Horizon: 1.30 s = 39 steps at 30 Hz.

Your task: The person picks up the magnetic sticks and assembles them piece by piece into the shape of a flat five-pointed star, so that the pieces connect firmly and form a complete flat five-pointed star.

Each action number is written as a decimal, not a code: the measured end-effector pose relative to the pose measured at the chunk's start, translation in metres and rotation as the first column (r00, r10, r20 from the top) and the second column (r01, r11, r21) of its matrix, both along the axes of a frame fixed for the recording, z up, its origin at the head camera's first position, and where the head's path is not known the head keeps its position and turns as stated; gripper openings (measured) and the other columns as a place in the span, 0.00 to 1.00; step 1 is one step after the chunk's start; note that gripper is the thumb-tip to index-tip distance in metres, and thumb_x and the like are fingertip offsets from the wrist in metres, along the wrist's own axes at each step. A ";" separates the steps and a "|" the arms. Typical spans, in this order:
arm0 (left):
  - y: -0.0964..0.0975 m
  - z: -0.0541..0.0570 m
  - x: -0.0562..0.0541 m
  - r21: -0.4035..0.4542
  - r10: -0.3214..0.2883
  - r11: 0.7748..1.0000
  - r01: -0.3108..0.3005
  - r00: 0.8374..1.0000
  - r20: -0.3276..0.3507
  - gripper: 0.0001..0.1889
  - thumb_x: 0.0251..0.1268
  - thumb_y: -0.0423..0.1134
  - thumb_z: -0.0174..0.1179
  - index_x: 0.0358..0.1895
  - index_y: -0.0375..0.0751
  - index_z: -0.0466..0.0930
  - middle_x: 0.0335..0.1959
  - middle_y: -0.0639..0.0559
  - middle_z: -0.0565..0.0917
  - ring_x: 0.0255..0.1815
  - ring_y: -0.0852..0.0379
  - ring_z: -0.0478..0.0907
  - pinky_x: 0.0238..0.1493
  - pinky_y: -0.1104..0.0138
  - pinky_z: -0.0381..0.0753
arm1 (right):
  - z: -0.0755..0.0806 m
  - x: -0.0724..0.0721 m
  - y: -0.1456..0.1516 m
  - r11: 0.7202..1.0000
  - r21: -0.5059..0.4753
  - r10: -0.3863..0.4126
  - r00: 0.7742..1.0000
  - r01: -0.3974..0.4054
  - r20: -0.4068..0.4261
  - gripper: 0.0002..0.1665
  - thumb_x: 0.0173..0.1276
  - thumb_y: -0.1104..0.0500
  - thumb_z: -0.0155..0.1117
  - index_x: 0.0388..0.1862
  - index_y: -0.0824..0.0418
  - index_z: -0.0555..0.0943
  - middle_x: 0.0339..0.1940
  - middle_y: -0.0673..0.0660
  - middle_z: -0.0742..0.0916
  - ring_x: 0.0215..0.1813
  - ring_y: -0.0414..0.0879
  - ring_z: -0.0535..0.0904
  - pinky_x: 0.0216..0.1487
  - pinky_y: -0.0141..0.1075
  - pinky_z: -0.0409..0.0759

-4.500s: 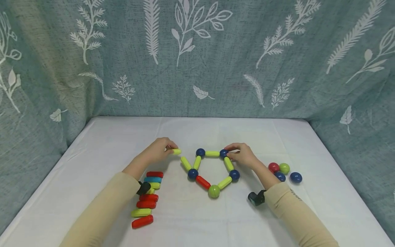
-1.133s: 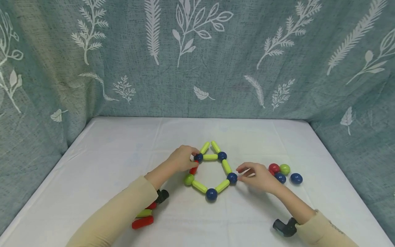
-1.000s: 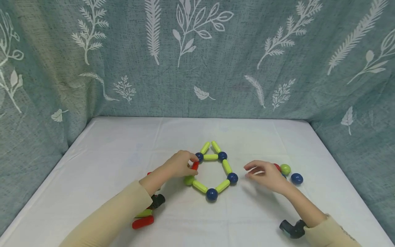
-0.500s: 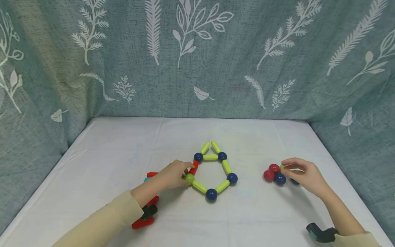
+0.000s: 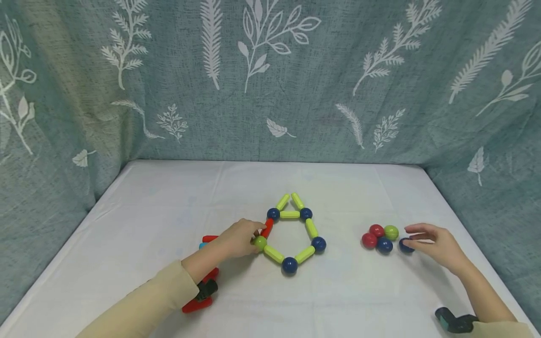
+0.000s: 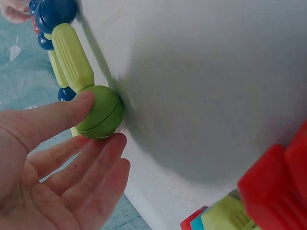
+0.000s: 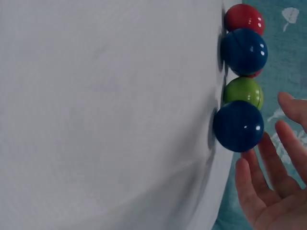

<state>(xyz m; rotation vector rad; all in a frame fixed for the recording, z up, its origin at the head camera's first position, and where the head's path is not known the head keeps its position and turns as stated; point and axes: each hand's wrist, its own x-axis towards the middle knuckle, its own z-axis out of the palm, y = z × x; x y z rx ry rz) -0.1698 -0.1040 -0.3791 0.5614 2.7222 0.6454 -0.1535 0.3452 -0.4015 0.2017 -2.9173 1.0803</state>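
Note:
On the white-covered table lies a ring of magnetic sticks and balls. My left hand [image 5: 236,238] pinches the ring's green ball [image 5: 260,242] between thumb and fingers, as the left wrist view confirms with the thumb on the ball [image 6: 103,112]. A red stick [image 5: 267,228] runs from it to a dark blue ball [image 5: 273,214]. Two yellow-green sticks [image 5: 283,202] lean toward each other at the ring's far end, their tips apart. My right hand [image 5: 439,246] is beside a loose blue ball [image 7: 238,126], its fingers spread and the thumb away from the ball.
Two red balls [image 5: 369,241], a green ball [image 5: 391,233] and another blue ball [image 5: 384,245] sit clustered on the right. Red sticks [image 5: 197,305] and other coloured ones lie under the left forearm, partly hidden. A patterned curtain [image 5: 270,117] hangs behind the table.
The ring has turned, and two sticks now project from its far end. My left hand, earlier holding a loose yellow-green stick, came down to the green ball; my right hand moved right, past the loose balls.

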 end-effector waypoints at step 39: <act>0.004 0.002 -0.006 -0.011 0.038 0.999 -0.038 0.999 -0.001 0.25 0.42 0.33 0.72 0.49 0.34 0.78 0.34 0.46 0.82 0.37 0.53 0.77 0.42 0.62 0.77 | 0.034 -0.084 -0.130 0.972 -0.181 0.170 0.981 -0.152 0.092 0.27 0.57 0.57 0.67 0.53 0.68 0.75 0.52 0.64 0.79 0.54 0.58 0.75 0.52 0.50 0.73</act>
